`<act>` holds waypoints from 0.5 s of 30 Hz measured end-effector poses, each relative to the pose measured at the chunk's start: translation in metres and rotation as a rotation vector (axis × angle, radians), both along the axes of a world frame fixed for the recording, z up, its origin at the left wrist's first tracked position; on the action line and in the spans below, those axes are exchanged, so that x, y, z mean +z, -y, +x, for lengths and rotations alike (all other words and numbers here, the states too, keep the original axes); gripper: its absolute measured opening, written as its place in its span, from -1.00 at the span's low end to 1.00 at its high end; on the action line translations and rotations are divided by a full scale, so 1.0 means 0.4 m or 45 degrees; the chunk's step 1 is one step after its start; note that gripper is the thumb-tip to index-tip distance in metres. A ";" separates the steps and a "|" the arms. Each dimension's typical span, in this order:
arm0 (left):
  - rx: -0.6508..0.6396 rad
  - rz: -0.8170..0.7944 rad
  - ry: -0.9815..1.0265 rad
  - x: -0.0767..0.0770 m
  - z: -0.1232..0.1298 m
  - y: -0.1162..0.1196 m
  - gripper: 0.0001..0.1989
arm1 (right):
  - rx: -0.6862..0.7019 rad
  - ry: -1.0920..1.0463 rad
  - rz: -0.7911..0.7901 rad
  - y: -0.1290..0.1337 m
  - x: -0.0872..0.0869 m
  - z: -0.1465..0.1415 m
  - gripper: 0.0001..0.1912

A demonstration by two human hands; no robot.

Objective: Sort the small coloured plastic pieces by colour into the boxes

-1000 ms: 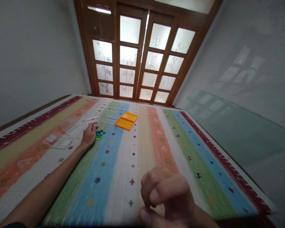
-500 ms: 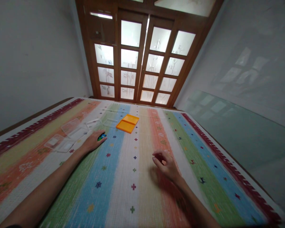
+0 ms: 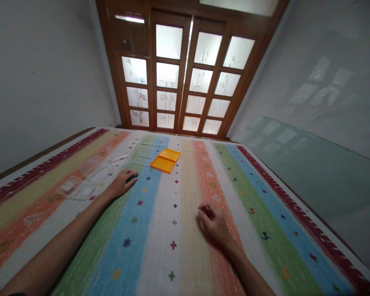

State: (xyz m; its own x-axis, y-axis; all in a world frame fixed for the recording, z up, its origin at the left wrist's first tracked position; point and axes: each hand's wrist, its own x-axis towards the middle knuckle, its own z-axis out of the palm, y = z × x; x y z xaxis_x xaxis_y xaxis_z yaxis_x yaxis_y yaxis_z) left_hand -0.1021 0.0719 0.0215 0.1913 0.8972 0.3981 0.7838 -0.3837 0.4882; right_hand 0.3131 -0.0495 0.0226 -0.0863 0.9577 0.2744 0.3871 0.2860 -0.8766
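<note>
My left hand (image 3: pixel 123 183) rests on the striped cloth at the left, its fingers curled over a small dark blue and green thing (image 3: pixel 131 178). Most of that thing is hidden, so its kind is not clear. Beyond the fingertips lies an open orange case (image 3: pixel 165 160), its two halves flat on the cloth and apart from the hand. My right hand (image 3: pixel 214 220) is on the right of the cloth's middle, fingers bent in toward the thumb, with nothing visible in them.
Several clear plastic boxes (image 3: pixel 97 172) lie open to the left of my left hand. The striped tablecloth (image 3: pixel 160 230) covers the table. Wooden doors with glass panes (image 3: pixel 169 76) stand past the far edge, and a pale green glass sheet (image 3: pixel 311 164) is at the right.
My left fingers have closed further over the blue and green thing, hiding more of it. My right hand has sunk slightly toward the cloth.
</note>
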 end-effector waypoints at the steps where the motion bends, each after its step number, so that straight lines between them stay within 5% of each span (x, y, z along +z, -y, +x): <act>1: 0.032 0.014 0.032 0.007 0.002 0.003 -0.42 | 0.000 0.006 0.001 0.000 0.002 0.000 -0.79; 8: 0.348 0.114 0.274 0.078 0.011 0.042 -0.43 | -0.018 -0.028 -0.009 -0.006 -0.008 0.004 -0.79; 15: 0.086 -0.055 0.253 0.058 0.153 0.125 -0.51 | -0.003 0.020 0.003 -0.010 -0.018 0.002 -0.79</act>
State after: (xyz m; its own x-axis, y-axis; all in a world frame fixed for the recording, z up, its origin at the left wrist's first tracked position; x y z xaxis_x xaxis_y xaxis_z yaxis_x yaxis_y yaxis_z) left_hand -0.0409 0.0217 0.0445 0.0514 0.9223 0.3831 0.6938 -0.3089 0.6505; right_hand 0.3140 -0.0456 0.0154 -0.0886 0.9572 0.2756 0.4013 0.2876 -0.8696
